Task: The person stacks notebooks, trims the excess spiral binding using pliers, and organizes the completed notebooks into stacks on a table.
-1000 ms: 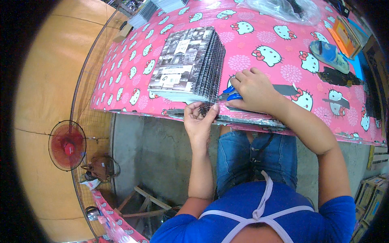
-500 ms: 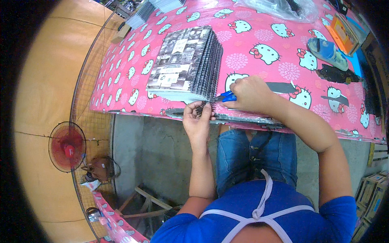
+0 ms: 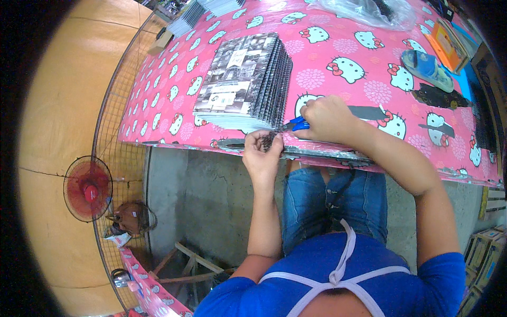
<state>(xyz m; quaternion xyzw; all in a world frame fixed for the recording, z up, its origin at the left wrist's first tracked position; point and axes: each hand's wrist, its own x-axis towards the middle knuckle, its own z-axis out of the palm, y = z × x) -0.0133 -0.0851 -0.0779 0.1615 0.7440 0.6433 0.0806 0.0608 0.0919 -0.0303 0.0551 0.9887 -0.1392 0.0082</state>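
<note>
Around pliers (image 3: 300, 124); right hand (image 3: 328, 120) curled

The pliers (image 3: 300, 124) are blue-handled, the notebooks (image 3: 232, 79) black-and-white, the tablecloth (image 3: 335, 88) cat-patterned pink

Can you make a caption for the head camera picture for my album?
Right hand holds blue-handled pliers close to the black coils in the left hand, beside a stack of notebooks.

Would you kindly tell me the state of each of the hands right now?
Left hand: closed, holding a bunch of dark coils.
Right hand: closed, holding blue-handled pliers.
</note>
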